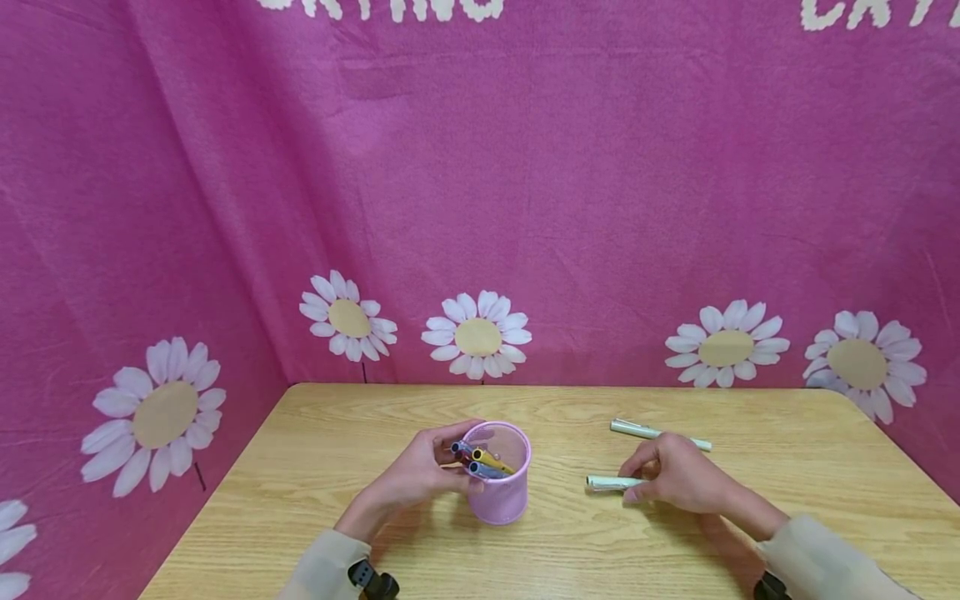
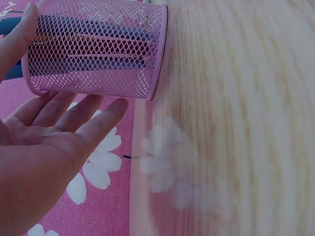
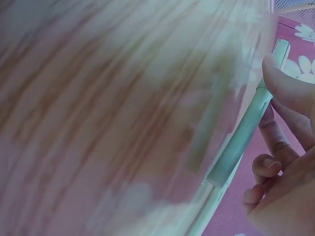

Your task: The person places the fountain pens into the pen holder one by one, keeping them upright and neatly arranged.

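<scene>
A pink mesh pen holder (image 1: pixel 501 500) stands upright on the wooden table. My left hand (image 1: pixel 416 473) holds it from the left, with the thumb on the near side and the fingers reaching round the far side. Several pens lean inside, among them a yellow pen (image 1: pixel 491 459) and blue ones. To the right, my right hand (image 1: pixel 686 477) pinches a pale green pen (image 3: pixel 238 137) between thumb and fingers, low over the tabletop. A second light green pen (image 1: pixel 632 428) lies just behind that hand.
The wooden table (image 1: pixel 555 550) reaches back to a pink cloth (image 1: pixel 570 208) printed with white daisies. More of this cloth hangs along the left side. Dark straps show at both wrists.
</scene>
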`<state>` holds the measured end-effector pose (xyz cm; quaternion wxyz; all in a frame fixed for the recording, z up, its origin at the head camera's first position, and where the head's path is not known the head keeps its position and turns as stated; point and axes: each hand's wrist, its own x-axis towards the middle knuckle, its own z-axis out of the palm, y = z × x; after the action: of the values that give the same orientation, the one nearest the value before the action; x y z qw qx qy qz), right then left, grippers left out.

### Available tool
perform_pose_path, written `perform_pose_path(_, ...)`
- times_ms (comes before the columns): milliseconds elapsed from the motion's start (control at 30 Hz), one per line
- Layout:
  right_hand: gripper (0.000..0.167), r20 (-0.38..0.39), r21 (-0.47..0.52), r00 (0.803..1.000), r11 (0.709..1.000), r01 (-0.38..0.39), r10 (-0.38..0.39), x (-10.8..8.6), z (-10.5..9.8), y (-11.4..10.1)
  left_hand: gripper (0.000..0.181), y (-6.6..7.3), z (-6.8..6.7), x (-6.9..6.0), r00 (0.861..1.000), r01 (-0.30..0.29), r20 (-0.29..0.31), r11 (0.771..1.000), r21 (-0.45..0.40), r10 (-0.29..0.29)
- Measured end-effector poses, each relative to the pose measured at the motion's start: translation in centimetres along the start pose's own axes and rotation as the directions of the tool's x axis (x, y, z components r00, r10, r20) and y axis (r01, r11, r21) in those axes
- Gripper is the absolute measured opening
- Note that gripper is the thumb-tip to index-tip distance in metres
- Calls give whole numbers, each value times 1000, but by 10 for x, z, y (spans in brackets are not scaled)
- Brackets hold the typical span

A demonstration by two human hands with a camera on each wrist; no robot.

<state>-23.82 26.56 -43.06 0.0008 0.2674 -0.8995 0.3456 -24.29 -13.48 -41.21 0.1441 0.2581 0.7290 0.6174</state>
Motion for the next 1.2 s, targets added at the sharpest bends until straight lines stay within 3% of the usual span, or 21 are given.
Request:
perform_pose_path(333, 17, -20, -69, 1000, 997, -16, 15, -2, -5, -12, 82, -1, -1, -1, 1000, -5, 3, 1000, -18, 5)
perform_pose_path(1200, 18, -55, -75, 998, 997, -32, 28, -6, -16, -41, 82, 3, 1, -2, 999, 38, -12, 999, -18, -38)
